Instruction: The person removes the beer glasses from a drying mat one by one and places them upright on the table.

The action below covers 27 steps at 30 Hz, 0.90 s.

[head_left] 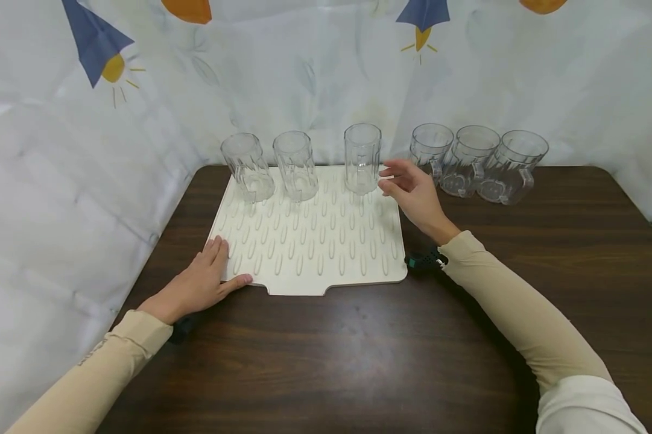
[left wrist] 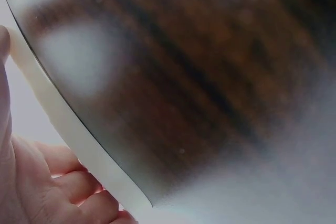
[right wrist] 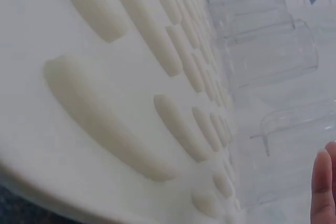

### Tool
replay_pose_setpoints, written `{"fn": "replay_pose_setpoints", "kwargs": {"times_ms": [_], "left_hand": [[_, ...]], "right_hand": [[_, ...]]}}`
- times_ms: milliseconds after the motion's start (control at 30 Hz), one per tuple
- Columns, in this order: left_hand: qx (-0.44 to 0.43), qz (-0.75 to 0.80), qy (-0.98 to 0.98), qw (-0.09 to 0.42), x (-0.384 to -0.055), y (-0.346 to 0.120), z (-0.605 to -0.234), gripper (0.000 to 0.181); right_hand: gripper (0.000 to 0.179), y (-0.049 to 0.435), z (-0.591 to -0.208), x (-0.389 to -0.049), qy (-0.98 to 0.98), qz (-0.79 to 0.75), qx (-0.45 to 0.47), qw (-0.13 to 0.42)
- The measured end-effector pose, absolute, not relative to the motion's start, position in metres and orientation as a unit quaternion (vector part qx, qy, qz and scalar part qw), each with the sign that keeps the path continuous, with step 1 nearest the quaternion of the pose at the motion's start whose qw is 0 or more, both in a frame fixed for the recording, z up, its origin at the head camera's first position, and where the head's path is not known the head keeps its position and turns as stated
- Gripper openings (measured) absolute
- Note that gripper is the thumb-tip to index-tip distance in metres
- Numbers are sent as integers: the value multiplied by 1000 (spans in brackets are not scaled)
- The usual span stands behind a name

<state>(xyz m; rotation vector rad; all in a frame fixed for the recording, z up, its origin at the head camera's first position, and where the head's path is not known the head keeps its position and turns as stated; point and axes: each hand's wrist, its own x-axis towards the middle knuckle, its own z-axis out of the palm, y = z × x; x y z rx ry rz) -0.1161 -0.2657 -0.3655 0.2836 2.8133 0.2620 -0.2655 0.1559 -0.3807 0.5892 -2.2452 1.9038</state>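
Observation:
A cream drainage board point(head_left: 309, 256) with raised oval ridges lies on the dark wooden table. Three clear glass mugs stand along its far part: a left mug point(head_left: 248, 169), a middle mug point(head_left: 296, 166) and a right mug point(head_left: 362, 158). My left hand point(head_left: 203, 280) rests flat at the board's near left corner, thumb spread along the front edge. Beside the right mug is my right hand point(head_left: 415, 196), its fingers loosely bent with a small gap to the glass. In the right wrist view, its fingertips point(right wrist: 322, 187) show near that mug point(right wrist: 299, 150).
Three more glass mugs stand close together on the table at the back right: one nearest my hand point(head_left: 431, 141), a middle one point(head_left: 469, 163) and an outer one point(head_left: 510, 172). A white patterned curtain point(head_left: 304, 72) hangs behind the table and along its left side.

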Motion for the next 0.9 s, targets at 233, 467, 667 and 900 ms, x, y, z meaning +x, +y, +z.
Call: {"fn": "replay_pose_setpoints", "kwargs": {"times_ms": [233,467,667,900], "left_hand": [[99,92,980,145,-115,-266,-366,108],[98,92,980,143,-114,-265,-365,108],[97,91,981,142,-114,-264,-366,106],[94,91,981,145,-114,-264,-367,105]], "right_hand": [[46,147,-385,-272,-759,623,182,60],[45,137,-384,-274,-757,628,174,45],[42,130,-385,-276,-765,619,171,36],[35,125,-386,-279,-774,607,178,29]]}}
